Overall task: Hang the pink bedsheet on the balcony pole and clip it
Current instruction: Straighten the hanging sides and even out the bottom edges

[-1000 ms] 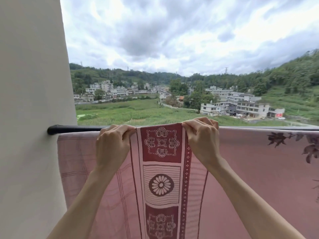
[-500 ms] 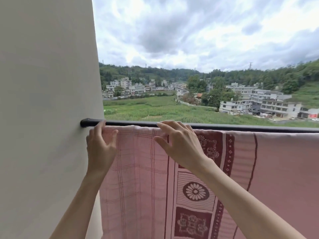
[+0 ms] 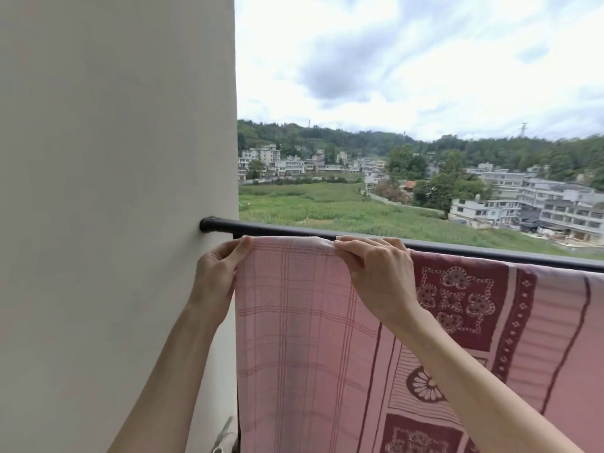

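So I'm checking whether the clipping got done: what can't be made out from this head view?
- Far side of the pink patterned bedsheet: hidden by the sheet's own near face.
- Black metal balcony pole and sheet to the right: cut by the frame edge.
- Clips: none visible.
- Small object by the cream wall, bottom edge: blurred, cut off.

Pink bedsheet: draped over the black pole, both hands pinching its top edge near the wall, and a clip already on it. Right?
Not quite. The head view shows no clip on the pink bedsheet. It is draped over the black pole, and the left hand and right hand pinch its top edge near the wall.
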A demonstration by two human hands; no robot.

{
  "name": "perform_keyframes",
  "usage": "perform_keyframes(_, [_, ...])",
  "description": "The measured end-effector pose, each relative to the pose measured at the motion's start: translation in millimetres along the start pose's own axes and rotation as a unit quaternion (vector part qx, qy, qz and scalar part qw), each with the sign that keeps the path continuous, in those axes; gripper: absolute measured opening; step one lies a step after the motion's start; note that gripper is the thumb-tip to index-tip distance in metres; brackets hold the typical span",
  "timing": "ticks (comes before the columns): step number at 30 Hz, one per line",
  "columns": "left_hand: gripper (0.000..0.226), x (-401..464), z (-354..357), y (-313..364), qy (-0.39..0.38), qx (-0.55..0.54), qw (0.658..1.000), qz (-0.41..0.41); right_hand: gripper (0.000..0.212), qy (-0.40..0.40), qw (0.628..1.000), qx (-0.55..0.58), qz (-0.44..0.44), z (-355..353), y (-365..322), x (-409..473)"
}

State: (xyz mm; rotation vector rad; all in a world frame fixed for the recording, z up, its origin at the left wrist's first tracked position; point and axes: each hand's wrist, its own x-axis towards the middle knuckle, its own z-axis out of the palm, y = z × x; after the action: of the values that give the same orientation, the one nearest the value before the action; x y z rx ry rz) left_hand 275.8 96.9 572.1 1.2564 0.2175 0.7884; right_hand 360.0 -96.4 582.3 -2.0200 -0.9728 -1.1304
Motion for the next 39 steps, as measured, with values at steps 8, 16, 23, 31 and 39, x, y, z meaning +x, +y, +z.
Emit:
perform_keyframes(8, [0.017,7,-7,17,-0.01,-0.102,0.994,-0.037,0.014,-0.001,0.999,0.037,0.015,10,-16,6])
perform_keyframes(16, [0.019,10,-26,18,0.012,-0.128,0.992,0.001,0.013,0.004,0.999,0.033,0.004,10,-15,9])
perform_keyframes(23, [0.02,-8,-39,-4,0.056,-0.056,0.99,0.117,0.017,0.043,0.995,0.029,-0.081,13,-8,-11])
perform_keyframes(31, [0.082,-53,-71,-92,-0.079,0.101,0.992,-0.002,0.042,-0.119,0.985,0.002,-0.128,57,11,-140])
perform_keyframes(39, [0.002,-83,-80,-157,-0.02,0.184,0.98,-0.078,0.049,-0.249,0.968,0.02,0.008,97,-7,-221])
